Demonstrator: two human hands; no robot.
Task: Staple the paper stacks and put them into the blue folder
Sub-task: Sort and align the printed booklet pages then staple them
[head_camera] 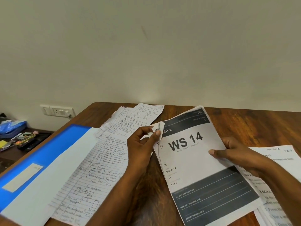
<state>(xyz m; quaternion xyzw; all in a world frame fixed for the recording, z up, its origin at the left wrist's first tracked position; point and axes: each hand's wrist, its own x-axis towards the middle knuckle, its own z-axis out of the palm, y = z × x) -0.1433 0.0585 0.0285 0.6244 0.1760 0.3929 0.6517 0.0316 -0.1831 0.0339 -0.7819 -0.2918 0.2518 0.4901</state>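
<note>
A printed paper stack point(195, 162) headed "WS 14" is held tilted above the wooden table point(244, 124). My left hand point(143, 144) pinches its folded-over top left corner between thumb and fingers. My right hand point(234, 152) grips the stack's right edge, thumb on top. The blue folder point(48, 150) lies open at the left with a blank white sheet point(53, 173) on it. Handwritten lined pages point(101, 168) lie beside the folder, and more of them point(135, 119) fan out toward the wall. No stapler is in view.
More printed sheets point(280, 173) lie under my right forearm at the table's right. A lower side shelf point(24, 141) at the left holds pens, sticky notes and a blue plastic bag point(11, 126). A wall socket point(57, 110) sits behind the table's left corner.
</note>
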